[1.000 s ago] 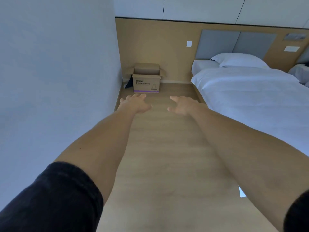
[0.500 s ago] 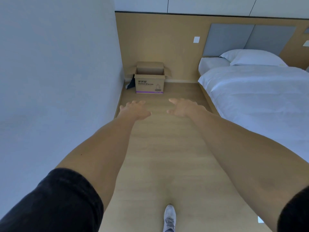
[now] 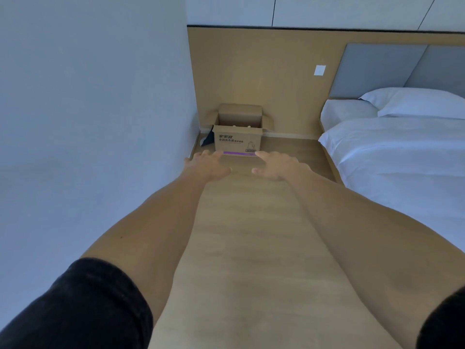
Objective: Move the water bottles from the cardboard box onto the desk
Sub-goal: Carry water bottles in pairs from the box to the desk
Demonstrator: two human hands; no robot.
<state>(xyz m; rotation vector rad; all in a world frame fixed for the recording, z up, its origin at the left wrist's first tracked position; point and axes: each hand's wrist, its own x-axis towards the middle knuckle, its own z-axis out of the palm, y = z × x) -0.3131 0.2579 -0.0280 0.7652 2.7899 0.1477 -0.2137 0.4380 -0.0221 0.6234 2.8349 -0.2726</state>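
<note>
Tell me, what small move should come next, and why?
Probably keep stepping toward the cardboard box by the far wall. Both the left hand and right hand are open, empty and short of it, and only small white caps show inside.

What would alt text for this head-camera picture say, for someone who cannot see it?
Two bare arms reach forward, the left hand and right hand open and empty, toward an open cardboard box on a wooden floor against the far wall. Two small white caps just show inside the box. A white bed stands on the right.
</note>
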